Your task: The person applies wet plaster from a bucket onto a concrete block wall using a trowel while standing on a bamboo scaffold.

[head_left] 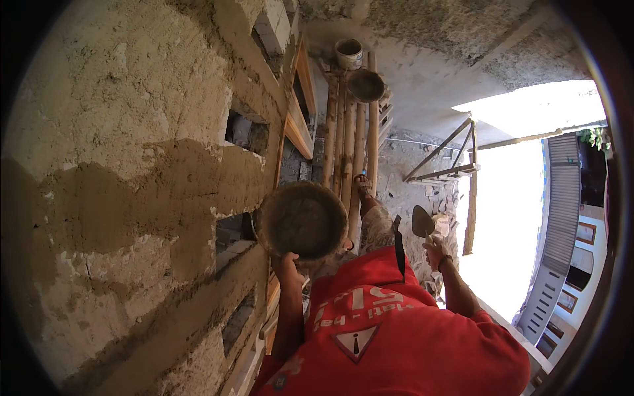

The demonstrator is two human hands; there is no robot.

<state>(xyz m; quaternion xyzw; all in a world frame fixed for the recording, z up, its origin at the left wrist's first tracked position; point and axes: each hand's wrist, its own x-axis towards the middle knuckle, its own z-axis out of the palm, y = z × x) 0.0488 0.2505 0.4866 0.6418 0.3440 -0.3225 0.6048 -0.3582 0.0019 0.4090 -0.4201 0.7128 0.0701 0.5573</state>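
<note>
My left hand (288,270) grips the near rim of a round, mortar-caked bowl (302,221), with grey mortar inside. The bowl is beside the wall's edge, close to a square opening. Out to the right, my right hand (435,253) is closed round the handle of a pointed trowel (422,221), its blade directed away from me. To the left, the wall (112,204) has a darker, wet-looking band of plaster across rough, paler patches. My fingers under the bowl are hidden.
I stand on bamboo poles (349,142) laid side by side. Farther along them are a second mortar bowl (365,86) and a white bucket (349,54). A wooden triangular frame (449,158) stands right of the poles, above rubble-strewn ground. Wooden window frames (298,129) line the wall.
</note>
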